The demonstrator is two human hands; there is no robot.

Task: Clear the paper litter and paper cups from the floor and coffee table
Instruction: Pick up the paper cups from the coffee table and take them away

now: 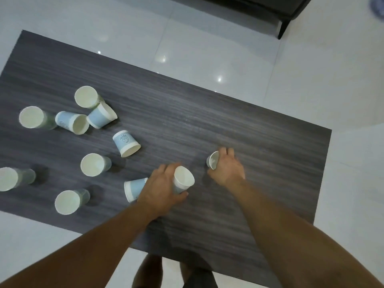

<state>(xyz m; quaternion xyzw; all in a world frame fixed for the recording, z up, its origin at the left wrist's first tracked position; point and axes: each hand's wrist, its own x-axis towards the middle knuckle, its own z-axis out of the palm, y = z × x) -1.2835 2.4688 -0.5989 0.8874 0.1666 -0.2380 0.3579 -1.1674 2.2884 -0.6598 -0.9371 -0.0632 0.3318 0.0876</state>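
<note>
One cup (184, 179) (tilted) sits in left hand (160, 188).

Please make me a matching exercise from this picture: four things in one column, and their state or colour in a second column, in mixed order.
Things:
1 left grip
2 right grip
3 cup with printed face
4 coffee table

States:
a dark grey wood grain
b touched by no hand
c holds the cup farthest right
d holds a tilted cup beside a fallen blue cup

Pairs: 1-d; 2-c; 3-b; 4-a
</note>
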